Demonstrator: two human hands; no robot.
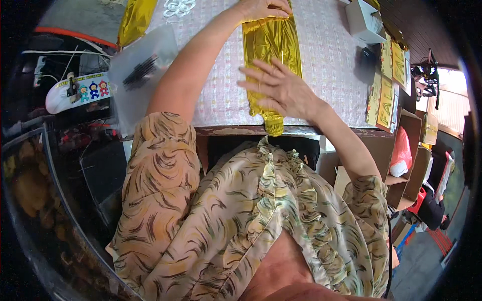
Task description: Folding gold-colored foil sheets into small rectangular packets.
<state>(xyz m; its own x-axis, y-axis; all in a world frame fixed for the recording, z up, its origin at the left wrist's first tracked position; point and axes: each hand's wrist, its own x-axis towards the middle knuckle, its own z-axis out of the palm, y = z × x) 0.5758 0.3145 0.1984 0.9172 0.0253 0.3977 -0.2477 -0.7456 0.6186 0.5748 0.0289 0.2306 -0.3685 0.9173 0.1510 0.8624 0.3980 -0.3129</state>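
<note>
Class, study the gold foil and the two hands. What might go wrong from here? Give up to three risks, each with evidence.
1. The near end of the gold foil overhangs the worn table edge, so it might catch there.
2. The foil looks thin and creased; a hard pull by the left hand, at its far part, could tear it.
3. The right hand, blurred and spread over the foil, may brush it askew.

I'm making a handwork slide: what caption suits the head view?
Left hand on a long, shiny gold foil sheet; right hand splayed over its nearer part.
</note>
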